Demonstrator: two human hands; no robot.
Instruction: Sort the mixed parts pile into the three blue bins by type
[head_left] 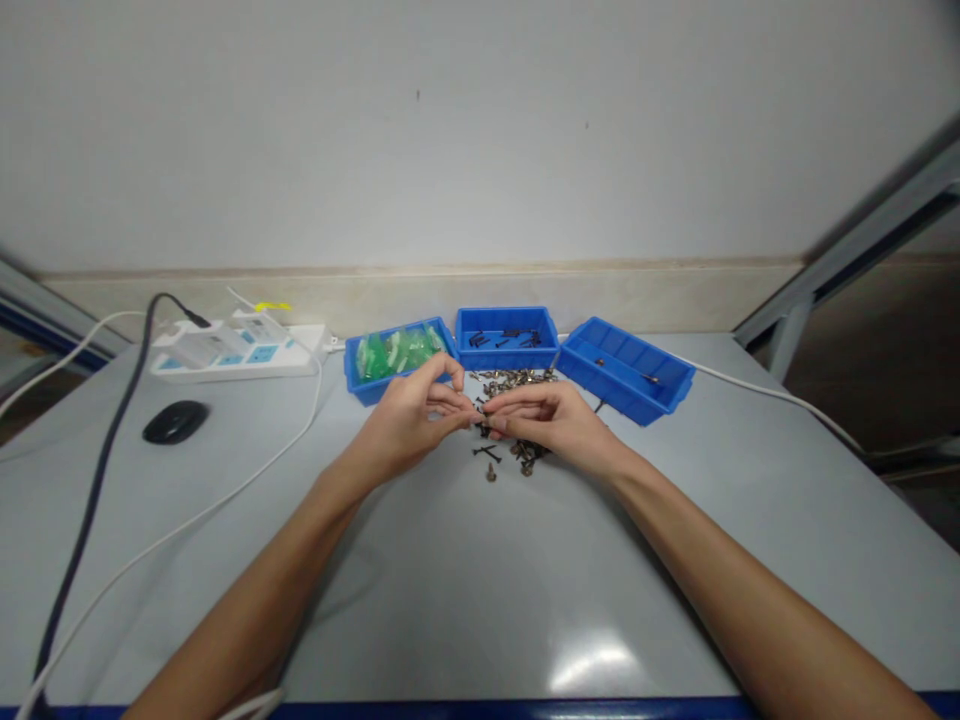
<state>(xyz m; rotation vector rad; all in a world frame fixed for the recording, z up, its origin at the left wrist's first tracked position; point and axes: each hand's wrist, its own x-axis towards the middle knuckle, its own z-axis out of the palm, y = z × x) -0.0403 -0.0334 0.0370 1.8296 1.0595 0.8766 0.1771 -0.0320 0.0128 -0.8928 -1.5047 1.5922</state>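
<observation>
My left hand (412, 415) is closed in a pinch, thumb and finger meeting over the near-left side of a pile of screws (514, 380). Facing it, my right hand (551, 415) is closed too, its fingertips pinching what looks like a small screw (484, 412). The two hands' fingertips almost touch; whatever is in the left pinch is too small to make out. Short brass-coloured screws and longer black ones are mixed in the pile, partly hidden by the right hand. In front of the hands lie loose black screws (487, 453) and a brass-coloured screw (491, 473).
Behind the pile, a blue bin (508, 358) holds black screws. The left blue bin (366, 394) contains green-and-clear plastic bags; the right blue bin (626, 362) has a few screws. At left are a power strip (300, 362), black mouse (175, 422) and cables (97, 480).
</observation>
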